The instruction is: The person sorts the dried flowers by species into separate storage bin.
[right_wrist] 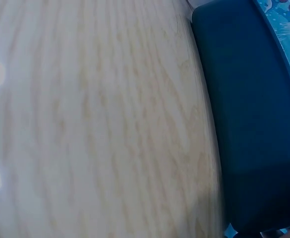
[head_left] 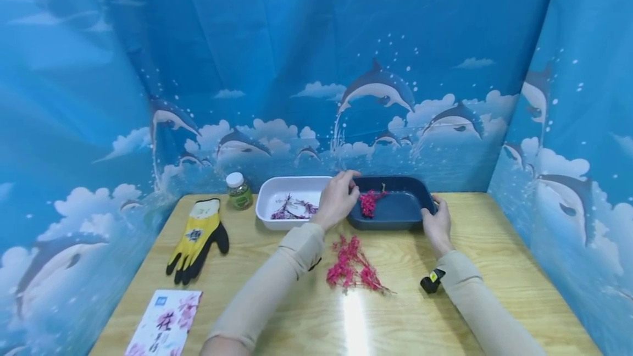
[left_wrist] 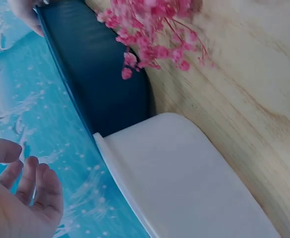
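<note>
Two-handed, steadying the navy-blue tray (head_left: 401, 209); pinching its right end between thumb and fingers of the right hand (head_left: 437, 223); hovering with the left hand (head_left: 338, 195) near the back rim, beside the white tray (head_left: 277, 224), with fingers loosely bent, slightly spread and holding nothing; probably needing a level, even grip, to spare the likely brittle pink dried-flower sprig (head_left: 368, 205) lying in the navy-blue tray's left part; also needing the left sleeve (head_left: 269, 287) clear of the pink dried-flower bunch (head_left: 350, 251) on the wood-grain table (head_left: 227, 284), just in front.
</note>
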`<act>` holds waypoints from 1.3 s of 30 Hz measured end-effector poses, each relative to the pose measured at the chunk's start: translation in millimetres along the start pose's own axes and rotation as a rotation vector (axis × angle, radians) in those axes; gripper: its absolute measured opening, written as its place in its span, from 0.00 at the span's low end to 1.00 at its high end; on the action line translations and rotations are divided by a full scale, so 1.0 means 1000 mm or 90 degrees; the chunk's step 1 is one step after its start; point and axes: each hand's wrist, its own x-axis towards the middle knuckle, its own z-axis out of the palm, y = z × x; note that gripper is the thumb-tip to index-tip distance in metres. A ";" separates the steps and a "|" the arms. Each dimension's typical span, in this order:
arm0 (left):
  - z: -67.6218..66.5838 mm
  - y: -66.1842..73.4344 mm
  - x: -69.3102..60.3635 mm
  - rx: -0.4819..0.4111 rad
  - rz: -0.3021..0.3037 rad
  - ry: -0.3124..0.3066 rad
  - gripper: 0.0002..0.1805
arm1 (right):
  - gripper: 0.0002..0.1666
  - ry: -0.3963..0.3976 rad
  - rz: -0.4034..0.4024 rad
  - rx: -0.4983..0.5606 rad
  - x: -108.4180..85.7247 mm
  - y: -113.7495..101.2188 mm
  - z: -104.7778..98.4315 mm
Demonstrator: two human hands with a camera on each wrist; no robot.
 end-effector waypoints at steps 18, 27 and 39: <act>0.010 0.007 -0.046 0.015 0.265 -0.325 0.15 | 0.38 -0.003 0.003 -0.008 0.000 -0.001 -0.002; 0.017 -0.004 -0.065 0.071 0.312 -0.464 0.20 | 0.38 -0.001 0.004 -0.010 -0.003 -0.002 -0.001; 0.021 0.000 -0.080 0.286 0.352 -0.465 0.19 | 0.38 0.003 0.001 -0.008 -0.003 -0.003 0.000</act>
